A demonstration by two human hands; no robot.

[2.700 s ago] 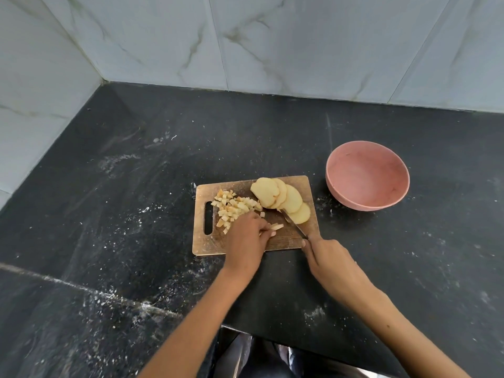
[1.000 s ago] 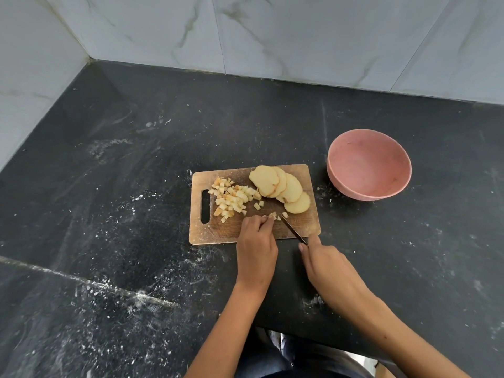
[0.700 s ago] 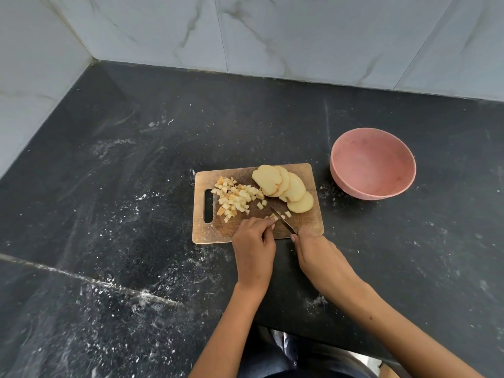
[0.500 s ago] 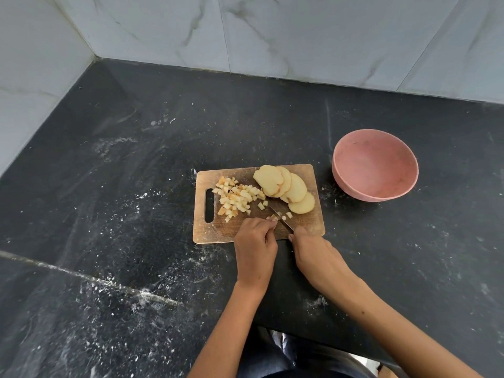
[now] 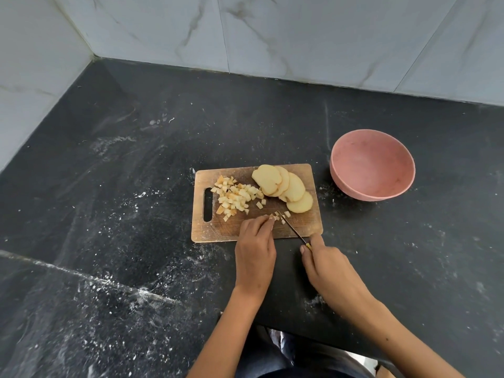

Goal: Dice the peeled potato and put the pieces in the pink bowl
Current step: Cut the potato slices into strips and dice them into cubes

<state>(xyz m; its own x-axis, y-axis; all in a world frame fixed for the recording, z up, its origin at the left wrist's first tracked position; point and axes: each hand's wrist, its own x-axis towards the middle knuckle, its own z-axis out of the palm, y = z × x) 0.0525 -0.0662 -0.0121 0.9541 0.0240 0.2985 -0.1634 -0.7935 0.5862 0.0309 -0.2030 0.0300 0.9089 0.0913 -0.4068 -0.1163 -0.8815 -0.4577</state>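
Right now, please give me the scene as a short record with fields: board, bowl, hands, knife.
board: wooden, holds diced pile and four slices
bowl: pink, nothing in it, right of board
left hand: fingertips on small pieces
right hand: grips knife, tip among the pieces

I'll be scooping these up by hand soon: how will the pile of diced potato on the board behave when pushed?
The diced potato lies as loose small cubes, so it will likely scatter rather than slide together. Freshly cut faces are probably damp, so pieces may stick to fingers or the cutting board.
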